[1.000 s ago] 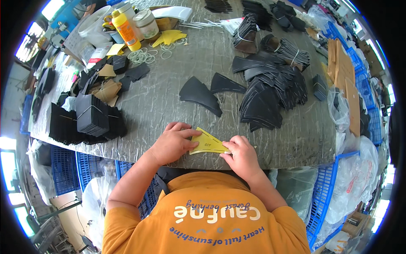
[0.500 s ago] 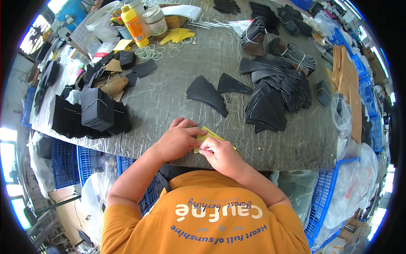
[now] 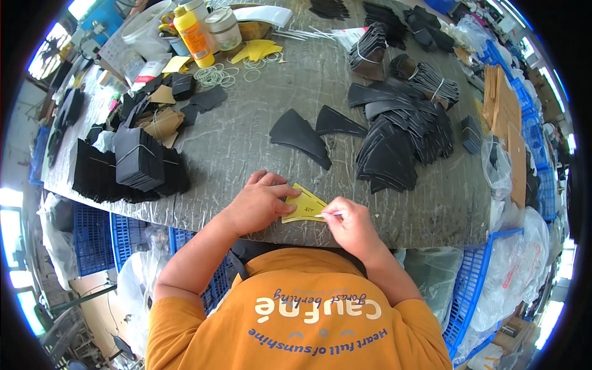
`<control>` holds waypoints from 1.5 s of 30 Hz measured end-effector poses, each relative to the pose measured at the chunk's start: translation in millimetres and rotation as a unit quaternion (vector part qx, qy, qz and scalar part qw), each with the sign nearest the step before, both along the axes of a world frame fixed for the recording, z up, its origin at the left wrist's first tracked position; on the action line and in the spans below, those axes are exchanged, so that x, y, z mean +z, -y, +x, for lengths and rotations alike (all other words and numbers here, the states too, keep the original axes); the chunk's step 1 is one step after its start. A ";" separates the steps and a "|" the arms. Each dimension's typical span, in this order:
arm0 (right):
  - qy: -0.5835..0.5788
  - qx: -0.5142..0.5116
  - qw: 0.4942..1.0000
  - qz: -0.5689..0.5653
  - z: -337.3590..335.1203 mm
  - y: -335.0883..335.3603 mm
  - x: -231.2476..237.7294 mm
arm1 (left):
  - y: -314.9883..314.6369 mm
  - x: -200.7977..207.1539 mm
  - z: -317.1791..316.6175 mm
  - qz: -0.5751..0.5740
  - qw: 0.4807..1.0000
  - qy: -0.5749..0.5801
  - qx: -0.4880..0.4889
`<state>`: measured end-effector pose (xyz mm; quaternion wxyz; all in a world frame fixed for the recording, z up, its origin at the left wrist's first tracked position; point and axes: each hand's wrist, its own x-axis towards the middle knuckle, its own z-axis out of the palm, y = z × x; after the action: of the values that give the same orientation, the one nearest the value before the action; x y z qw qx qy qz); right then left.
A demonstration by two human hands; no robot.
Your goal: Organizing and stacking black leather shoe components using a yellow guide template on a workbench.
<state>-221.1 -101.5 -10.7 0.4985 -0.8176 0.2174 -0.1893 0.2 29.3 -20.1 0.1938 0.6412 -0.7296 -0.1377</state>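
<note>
A yellow template (image 3: 304,208) with slots and a handwritten mark lies near the table's front edge. My left hand (image 3: 262,203) presses on its left side, fingers spread over it and the thumb apart. In my right hand (image 3: 353,225) is a thin white pen (image 3: 330,214), pinched between thumb and fingers. Its tip is at the template's lower edge. Whether another piece lies beneath the template is hidden. Beyond the hands are two loose black curved pieces, one larger (image 3: 299,139) and one smaller (image 3: 338,121).
Black cut pieces (image 3: 391,151) are heaped at the right. Banded black stacks (image 3: 139,159) stand at the left. A yellow bottle (image 3: 193,38), jars (image 3: 223,29), rubber bands (image 3: 216,76) and yellow pieces (image 3: 256,50) sit at the far left. Blue crates (image 3: 472,290) flank the table.
My right hand has moved right along the template's lower edge with the pen, uncovering more of the yellow surface. The left hand stays nearly in place.
</note>
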 end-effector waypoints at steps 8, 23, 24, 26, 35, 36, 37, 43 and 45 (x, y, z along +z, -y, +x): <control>-0.024 -0.066 0.997 -0.042 -11.3 10.5 12.3 | -0.5 1.4 0.7 0.005 1.000 0.012 0.000; 0.082 -0.014 0.995 -0.053 40.6 11.6 -31.7 | -2.6 6.9 -5.2 0.031 0.999 0.014 0.043; 0.094 -0.015 0.995 -0.040 39.2 11.3 -32.6 | -2.6 7.9 -5.0 0.039 0.998 0.017 0.043; 0.103 -0.020 0.993 -0.046 40.8 9.9 -29.9 | -2.4 10.1 -5.1 0.046 0.998 0.018 0.044; 0.108 -0.003 0.992 -0.063 49.5 7.5 -23.9 | -0.8 13.4 -8.0 0.070 0.996 0.020 0.052; 0.102 -0.005 0.993 -0.054 49.7 7.2 -22.9 | -0.8 13.8 -8.1 0.072 0.996 0.022 0.051; 0.102 -0.006 0.993 -0.054 47.8 7.5 -21.3 | -0.7 13.7 -8.1 0.072 0.996 0.022 0.051; 0.038 -0.024 0.995 -0.094 2.7 12.8 -2.6 | -1.6 11.9 -6.3 0.072 0.996 0.017 0.055; -0.042 -0.067 0.996 -0.050 -16.6 13.9 2.3 | -1.3 11.6 -6.6 0.069 0.996 0.020 0.053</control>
<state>-237.7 -115.4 -8.4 0.4334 -0.8322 0.2827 -0.1990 -6.5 30.6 -8.5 0.1417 0.6936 -0.6869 -0.1642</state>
